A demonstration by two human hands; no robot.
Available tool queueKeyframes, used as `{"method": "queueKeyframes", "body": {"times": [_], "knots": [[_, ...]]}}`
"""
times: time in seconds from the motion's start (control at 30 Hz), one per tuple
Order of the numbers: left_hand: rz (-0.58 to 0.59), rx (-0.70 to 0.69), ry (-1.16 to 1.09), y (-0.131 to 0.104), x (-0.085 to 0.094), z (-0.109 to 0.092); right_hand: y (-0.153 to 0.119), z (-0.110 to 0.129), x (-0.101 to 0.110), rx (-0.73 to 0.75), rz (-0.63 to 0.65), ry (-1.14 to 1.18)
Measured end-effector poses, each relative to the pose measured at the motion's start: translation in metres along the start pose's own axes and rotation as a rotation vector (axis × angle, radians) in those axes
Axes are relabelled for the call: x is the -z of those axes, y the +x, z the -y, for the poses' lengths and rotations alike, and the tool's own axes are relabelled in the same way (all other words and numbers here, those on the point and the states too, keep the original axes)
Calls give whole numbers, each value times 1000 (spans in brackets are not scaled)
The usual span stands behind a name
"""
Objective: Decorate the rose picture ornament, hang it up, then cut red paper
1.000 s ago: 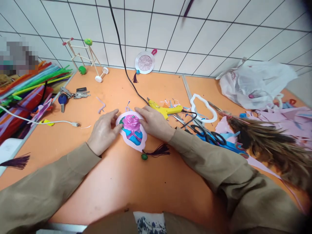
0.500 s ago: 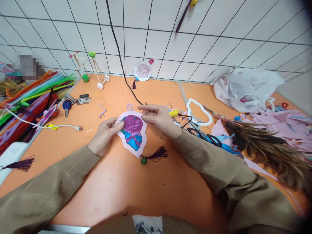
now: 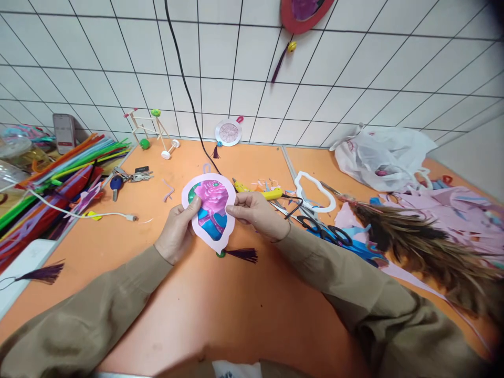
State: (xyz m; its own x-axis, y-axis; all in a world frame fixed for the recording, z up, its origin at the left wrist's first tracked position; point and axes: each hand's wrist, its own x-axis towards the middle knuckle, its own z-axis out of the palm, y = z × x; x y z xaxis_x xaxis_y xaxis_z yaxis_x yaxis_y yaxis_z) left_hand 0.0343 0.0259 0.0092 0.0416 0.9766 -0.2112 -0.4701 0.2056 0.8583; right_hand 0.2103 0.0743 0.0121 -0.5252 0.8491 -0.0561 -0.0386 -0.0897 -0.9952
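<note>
A flower-shaped ornament [image 3: 215, 219] with a pale pink border, a purple-pink rose and blue below is held up over the orange table. My left hand [image 3: 178, 231] pinches its left edge, thumb on the front. On the right edge, my right hand [image 3: 260, 212] grips it between thumb and fingers. A small loop [image 3: 207, 168] sticks up from its top. From the bottom tip hang a green bead [image 3: 221, 254], partly covered by the border, and a dark purple tassel [image 3: 243, 255].
Behind my right hand lies a yellow-handled corded tool [image 3: 271, 194], with black-handled scissors [image 3: 323, 231] and a white cutout frame [image 3: 315, 192] nearby. Feathers [image 3: 409, 241] and pink scraps cover the right. Keys [image 3: 134, 175], a white cable [image 3: 98, 214] and colourful pipe cleaners [image 3: 74, 168] lie left.
My right hand has moved down from the ornament's upper right and now pinches its right edge. The ornament is more upright, facing me. The view has tilted up, showing more wall.
</note>
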Motion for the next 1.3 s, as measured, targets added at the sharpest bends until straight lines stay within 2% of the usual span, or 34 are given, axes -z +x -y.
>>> {"method": "queueKeyframes", "body": {"times": [0.1, 0.3, 0.4, 0.5, 0.67, 0.87, 1.07, 1.3], "knots": [[57, 42, 28, -1, 4, 5, 0, -2, 1, 32, -34, 1], [50, 19, 61, 2, 7, 11, 0, -8, 1, -8, -9, -62], [100, 14, 47, 4, 8, 13, 1, -9, 0, 59, -71, -82], [143, 45, 65, 4, 9, 16, 2, -11, 1, 107, -73, -98], [122, -8, 75, 5, 11, 18, 2, -18, 2, 36, 17, -114], [178, 79, 63, 6, 13, 18, 2, -22, 2, 49, -31, -130], [110, 21, 54, 7, 13, 18, 0, -27, 0, -30, 82, -40], [185, 139, 30, 7, 14, 15, 0, -27, -2, -16, 11, 37]]}}
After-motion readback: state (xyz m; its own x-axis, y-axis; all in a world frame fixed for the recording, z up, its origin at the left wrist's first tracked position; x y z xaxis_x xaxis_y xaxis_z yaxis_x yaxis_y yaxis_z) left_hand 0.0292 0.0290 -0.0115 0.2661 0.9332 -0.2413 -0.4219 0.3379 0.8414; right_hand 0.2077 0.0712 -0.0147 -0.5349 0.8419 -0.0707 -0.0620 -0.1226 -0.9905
